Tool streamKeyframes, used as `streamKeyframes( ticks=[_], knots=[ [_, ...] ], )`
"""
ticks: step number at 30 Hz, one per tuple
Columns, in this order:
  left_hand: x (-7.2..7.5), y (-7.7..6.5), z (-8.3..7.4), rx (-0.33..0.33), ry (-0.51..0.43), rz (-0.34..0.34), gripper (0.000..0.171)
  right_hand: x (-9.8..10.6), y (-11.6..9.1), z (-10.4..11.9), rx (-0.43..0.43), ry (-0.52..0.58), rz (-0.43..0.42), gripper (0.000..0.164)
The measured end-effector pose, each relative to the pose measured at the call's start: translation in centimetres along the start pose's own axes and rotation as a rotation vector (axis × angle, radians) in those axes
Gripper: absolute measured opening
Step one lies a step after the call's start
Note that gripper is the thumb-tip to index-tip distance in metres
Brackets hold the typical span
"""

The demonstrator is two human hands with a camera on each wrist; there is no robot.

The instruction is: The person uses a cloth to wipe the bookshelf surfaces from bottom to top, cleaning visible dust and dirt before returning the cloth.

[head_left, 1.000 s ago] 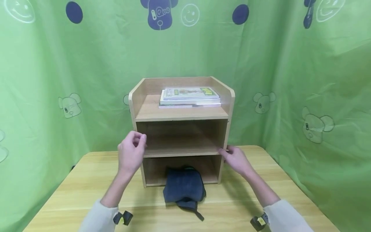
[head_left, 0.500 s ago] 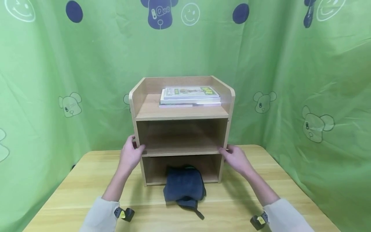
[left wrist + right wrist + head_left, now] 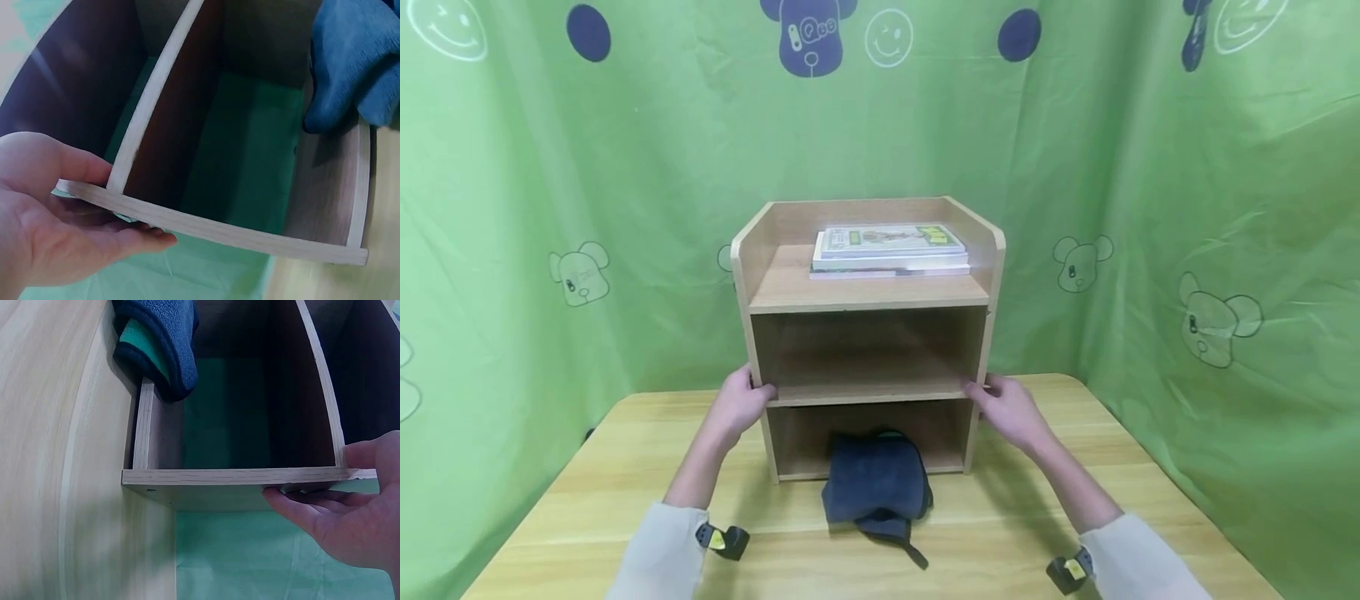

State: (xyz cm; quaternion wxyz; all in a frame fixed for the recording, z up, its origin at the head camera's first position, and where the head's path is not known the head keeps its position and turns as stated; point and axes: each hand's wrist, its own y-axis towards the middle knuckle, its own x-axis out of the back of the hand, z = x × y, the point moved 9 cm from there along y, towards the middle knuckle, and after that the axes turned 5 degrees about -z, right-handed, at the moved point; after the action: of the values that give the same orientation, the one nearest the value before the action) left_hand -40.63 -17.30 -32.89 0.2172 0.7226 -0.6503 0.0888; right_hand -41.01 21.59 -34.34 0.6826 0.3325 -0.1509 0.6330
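Observation:
A light wooden shelf unit (image 3: pixel 872 398) stands upright on the table, with a top tray and two compartments below. My left hand (image 3: pixel 739 406) grips its left side panel, thumb at the front by the middle board and fingers behind the outer face; the left wrist view shows this hand (image 3: pixel 69 212) around the panel edge. On the opposite side my right hand (image 3: pixel 1011 410) holds the right panel the same way, its thumb (image 3: pixel 362 454) touching the middle board. A dark blue cloth (image 3: pixel 877 479) hangs out of the bottom compartment onto the table, showing a green patch in the right wrist view.
Several stacked books (image 3: pixel 891 250) lie in the top tray. The wooden table (image 3: pixel 595 517) extends around the unit on both sides. Green patterned curtains (image 3: pixel 662 167) enclose the back and sides. A small camera is strapped at each wrist.
My left hand has moved from in front of the unit to its left panel and taken hold, then slid slightly lower. The right hand and the shelf unit look unmoved.

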Motion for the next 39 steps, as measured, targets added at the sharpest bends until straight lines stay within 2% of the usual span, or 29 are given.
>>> streamKeyframes(
  ticks=[7,14,16,20,22,24,28,30,32,35,36,39],
  knots=[
    [0.0,0.2,0.4,-0.036,0.056,0.023,0.052,-0.1,0.0,-0.2,-0.007,0.015,0.006,0.061],
    [0.1,0.1,0.5,-0.025,0.098,0.028,0.050,-0.2,0.1,-0.2,-0.004,-0.009,0.005,0.059],
    [0.1,0.1,0.5,-0.020,0.105,0.028,0.050,0.0,0.1,0.0,0.011,-0.043,-0.002,0.056],
    [0.0,0.1,0.6,-0.012,0.109,0.032,0.050,0.3,0.1,0.7,0.038,-0.182,0.001,0.045],
    [0.0,0.1,0.6,-0.012,0.100,0.030,0.050,0.2,0.0,1.3,0.045,-0.270,0.037,0.051],
    [0.1,0.2,0.7,-0.008,0.087,0.023,0.051,-0.4,-0.5,1.7,0.014,-0.306,0.103,0.058],
    [0.0,0.2,0.6,-0.011,0.075,0.025,0.051,-2.7,-2.6,2.8,-0.049,-0.347,0.276,0.061],
    [0.1,0.2,0.5,-0.016,0.076,0.025,0.051,-4.4,-3.5,3.7,-0.028,-0.353,0.318,0.056],
    [0.1,0.2,0.4,-0.022,0.074,0.022,0.050,-6.3,-4.1,4.8,0.040,-0.384,0.321,0.048],
    [0.3,0.3,0.4,-0.020,0.070,0.011,0.050,-8.9,-4.7,6.2,0.149,-0.412,0.259,0.039],
    [0.4,0.3,0.5,-0.018,0.073,0.010,0.050,-9.8,-4.9,6.4,0.167,-0.420,0.250,0.048],
    [0.4,0.2,0.6,-0.019,0.082,0.013,0.049,-12.6,-5.9,7.0,0.236,-0.459,0.268,0.091]
  ],
)
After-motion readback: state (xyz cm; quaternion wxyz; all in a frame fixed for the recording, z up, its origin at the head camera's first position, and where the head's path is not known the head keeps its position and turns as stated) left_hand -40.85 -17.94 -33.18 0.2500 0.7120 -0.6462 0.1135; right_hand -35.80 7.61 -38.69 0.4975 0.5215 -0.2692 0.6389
